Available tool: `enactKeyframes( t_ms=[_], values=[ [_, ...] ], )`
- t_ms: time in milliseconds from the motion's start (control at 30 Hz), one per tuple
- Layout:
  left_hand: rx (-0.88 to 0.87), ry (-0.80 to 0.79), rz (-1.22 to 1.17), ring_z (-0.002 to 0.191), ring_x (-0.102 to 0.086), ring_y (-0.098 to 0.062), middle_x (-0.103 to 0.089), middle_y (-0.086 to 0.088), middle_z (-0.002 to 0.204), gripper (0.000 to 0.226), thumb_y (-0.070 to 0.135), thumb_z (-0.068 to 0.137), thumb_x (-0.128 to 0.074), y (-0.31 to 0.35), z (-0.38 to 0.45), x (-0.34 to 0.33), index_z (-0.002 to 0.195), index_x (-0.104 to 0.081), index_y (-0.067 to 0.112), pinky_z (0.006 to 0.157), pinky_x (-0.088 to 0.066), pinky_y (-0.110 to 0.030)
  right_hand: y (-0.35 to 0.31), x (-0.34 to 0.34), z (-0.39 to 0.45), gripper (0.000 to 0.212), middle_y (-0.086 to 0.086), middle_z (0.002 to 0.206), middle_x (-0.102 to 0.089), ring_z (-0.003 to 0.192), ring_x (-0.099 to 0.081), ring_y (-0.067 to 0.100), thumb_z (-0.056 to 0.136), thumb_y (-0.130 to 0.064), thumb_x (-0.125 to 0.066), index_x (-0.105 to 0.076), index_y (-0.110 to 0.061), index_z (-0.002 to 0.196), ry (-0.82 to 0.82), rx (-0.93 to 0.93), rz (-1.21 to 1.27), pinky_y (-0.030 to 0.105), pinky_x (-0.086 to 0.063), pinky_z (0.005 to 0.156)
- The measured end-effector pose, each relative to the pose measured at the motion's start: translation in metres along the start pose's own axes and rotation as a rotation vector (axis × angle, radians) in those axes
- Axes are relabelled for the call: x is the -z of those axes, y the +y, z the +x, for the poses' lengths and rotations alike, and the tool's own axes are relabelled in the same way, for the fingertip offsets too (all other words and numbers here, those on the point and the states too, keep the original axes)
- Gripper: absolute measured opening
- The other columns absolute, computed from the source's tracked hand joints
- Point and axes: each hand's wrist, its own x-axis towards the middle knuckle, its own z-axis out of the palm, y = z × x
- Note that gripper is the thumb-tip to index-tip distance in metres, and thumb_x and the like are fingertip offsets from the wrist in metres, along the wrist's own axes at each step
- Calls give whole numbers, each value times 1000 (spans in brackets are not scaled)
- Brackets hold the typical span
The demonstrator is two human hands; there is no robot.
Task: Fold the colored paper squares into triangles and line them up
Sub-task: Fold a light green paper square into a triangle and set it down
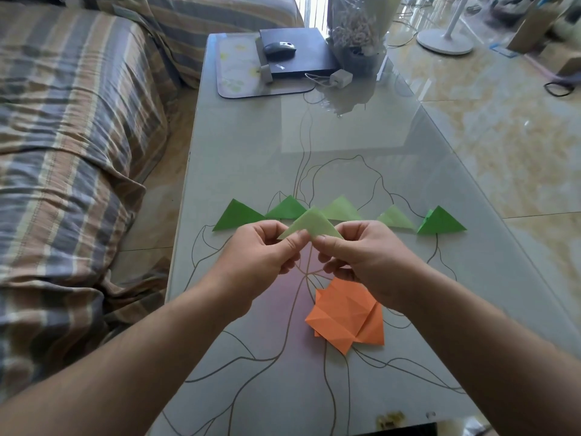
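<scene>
Fingers of my left hand [264, 250] and right hand [361, 253] are both pinching the pale green triangle [309, 224], holding it above the row of green triangles [341, 209].

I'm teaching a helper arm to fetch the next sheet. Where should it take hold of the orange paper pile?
Probably the orange paper pile's near corner, approached from the person's side. It lies flat on the glass table, so only edges offer purchase; that creased corner points outward, clear of both hands.
</scene>
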Motion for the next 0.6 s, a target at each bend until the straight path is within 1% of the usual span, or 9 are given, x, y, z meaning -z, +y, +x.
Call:
enactKeyframes(
  t_ms=[100, 167, 267, 333, 400, 500, 600],
  values=[
    [-7, 13, 17, 66, -58, -20, -66, -7, 68, 26, 26, 93, -75, 0, 1, -1, 81, -68, 3, 74, -52, -39, 1, 5, 1, 19, 9, 80, -72, 66, -64, 17, 87, -28, -82, -71, -15, 78, 51, 35, -48, 28, -50, 61],
    [3, 2, 21, 68, -60, -20, -69, -8, 70, 27, 29, 92, -75, 0, 2, -3, 80, -69, 5, 75, -53, -40, 3, 11, 1, 20, 11, 76, -70, 64, -62, 19, 87, -24, -82, -69, -14, 74, 89, 60, -16, 30, -47, 60],
    [20, -23, 41, 71, -63, -18, -76, -8, 83, 26, 32, 97, -69, -4, 5, -8, 91, -74, 7, 77, -53, -39, 6, 21, 0, 21, 11, 71, -69, 63, -61, 21, 88, -19, -81, -68, -10, 74, 103, 83, -10, 29, -47, 58],
    [34, -31, 65, 73, -65, -17, -78, -6, 90, 24, 29, 102, -63, -8, 8, -9, 100, -76, 10, 78, -53, -38, 8, 26, -1, 21, 10, 71, -70, 64, -62, 20, 89, -21, -81, -69, -10, 76, 102, 75, -44, 29, -49, 59],
    [37, -41, 104, 74, -65, -16, -78, -5, 91, 24, 28, 104, -60, -10, 9, -11, 102, -77, 11, 77, -53, -37, 9, 29, -1, 19, 8, 74, -71, 65, -63, 19, 91, -24, -79, -71, -10, 80, 103, 66, -87, 29, -50, 60],
    [17, -13, 151, 71, -65, -14, -77, -5, 84, 21, 28, 101, -65, -16, 9, -16, 95, -76, 11, 74, -52, -34, 14, 38, -1, 17, 7, 78, -73, 65, -63, 15, 98, -23, -71, -76, -11, 86, 117, 81, -204, 24, -50, 60],
    [-18, 30, 193, 66, -61, -14, -72, -4, 73, 25, 31, 96, -72, -25, 8, -21, 81, -72, 11, 68, -50, -31, 21, 49, -2, 18, 4, 76, -73, 65, -63, 13, 98, -23, -70, -78, -14, 85, 100, 71, -350, 22, -49, 57]
  ],
)
